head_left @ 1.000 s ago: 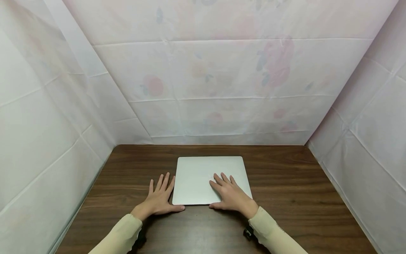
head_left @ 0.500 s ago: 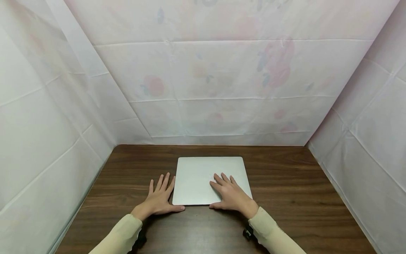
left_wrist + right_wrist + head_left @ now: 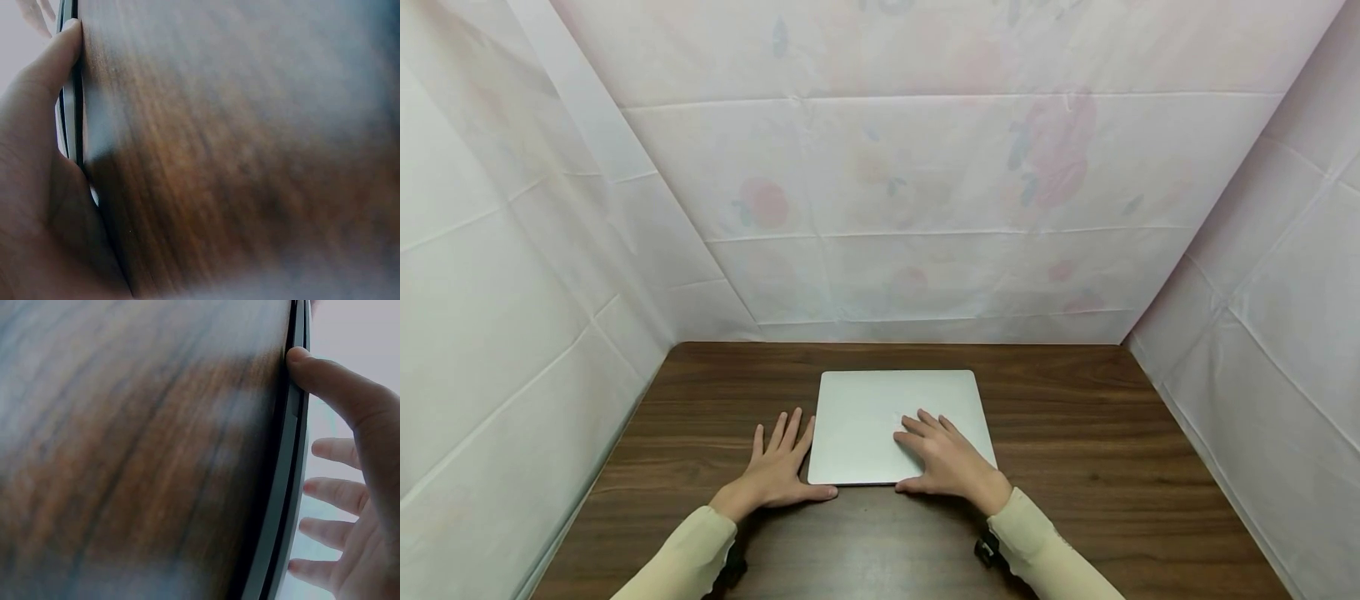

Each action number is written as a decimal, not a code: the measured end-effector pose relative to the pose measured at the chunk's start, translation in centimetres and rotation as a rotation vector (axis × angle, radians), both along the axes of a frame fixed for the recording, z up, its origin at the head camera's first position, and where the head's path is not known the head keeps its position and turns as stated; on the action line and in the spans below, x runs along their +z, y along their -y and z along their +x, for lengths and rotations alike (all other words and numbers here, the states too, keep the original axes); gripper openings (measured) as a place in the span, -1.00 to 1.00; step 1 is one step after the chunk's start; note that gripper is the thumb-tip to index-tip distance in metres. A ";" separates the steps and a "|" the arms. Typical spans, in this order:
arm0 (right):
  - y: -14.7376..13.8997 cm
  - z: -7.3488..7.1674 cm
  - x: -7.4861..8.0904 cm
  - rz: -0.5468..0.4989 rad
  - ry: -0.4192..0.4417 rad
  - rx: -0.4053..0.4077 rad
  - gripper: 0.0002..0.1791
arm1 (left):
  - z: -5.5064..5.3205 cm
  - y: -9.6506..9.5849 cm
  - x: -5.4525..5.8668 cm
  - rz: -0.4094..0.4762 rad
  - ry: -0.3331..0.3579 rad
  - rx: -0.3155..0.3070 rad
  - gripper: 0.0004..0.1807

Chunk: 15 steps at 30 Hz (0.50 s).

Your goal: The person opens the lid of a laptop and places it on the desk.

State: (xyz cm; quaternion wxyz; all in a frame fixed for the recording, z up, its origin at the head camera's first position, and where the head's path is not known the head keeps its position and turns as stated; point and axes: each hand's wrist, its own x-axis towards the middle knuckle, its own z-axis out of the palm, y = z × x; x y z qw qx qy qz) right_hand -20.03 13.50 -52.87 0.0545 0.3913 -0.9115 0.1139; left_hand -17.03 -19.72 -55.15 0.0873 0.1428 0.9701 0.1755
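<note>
A silver laptop (image 3: 865, 425), its lid down, lies flat on the brown wooden table. My left hand (image 3: 771, 479) rests at its left side with fingers spread straight along the edge; the thumb reaches the front left corner. Over the lid's right half lies my right hand (image 3: 943, 462), fingers spread and nearly straight. Its thumb (image 3: 312, 369) touches the front edge (image 3: 281, 469), where a thin dark seam between lid and base shows in the right wrist view. The left thumb (image 3: 56, 56) is at that same front edge in the left wrist view.
The wooden table (image 3: 1090, 467) extends to both sides of the laptop. Pale patterned cloth (image 3: 910, 167) hangs behind it and along the left and right. A dark wrist camera (image 3: 987, 550) sits under the right sleeve.
The right hand's fingers have drawn a little closer together and shifted slightly left over the lid. The left hand and the laptop have not moved.
</note>
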 end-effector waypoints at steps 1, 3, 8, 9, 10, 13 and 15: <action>0.0 0.0 0.0 0.001 -0.001 0.001 -0.15 | 0.0 0.0 0.0 -0.004 0.002 0.001 0.43; 0.0 0.0 0.1 0.008 -0.003 0.000 -0.17 | 0.0 0.0 0.2 -0.025 0.009 0.002 0.43; 0.0 -0.1 0.2 0.024 -0.024 0.000 -0.20 | 0.0 -0.1 0.4 -0.036 0.013 0.004 0.44; 0.0 -0.1 0.2 0.023 -0.028 0.001 -0.21 | 0.0 -0.1 0.4 -0.031 0.011 0.003 0.44; 0.0 -0.1 0.2 0.022 -0.032 0.003 -0.21 | 0.0 -0.1 0.3 -0.021 0.010 0.002 0.44; 0.1 -0.2 0.3 0.018 -0.035 0.007 -0.23 | 0.0 -0.1 0.2 0.007 0.007 0.000 0.43; 0.1 -0.2 0.4 0.015 -0.036 0.010 -0.24 | 0.0 -0.1 0.1 0.019 0.004 0.000 0.44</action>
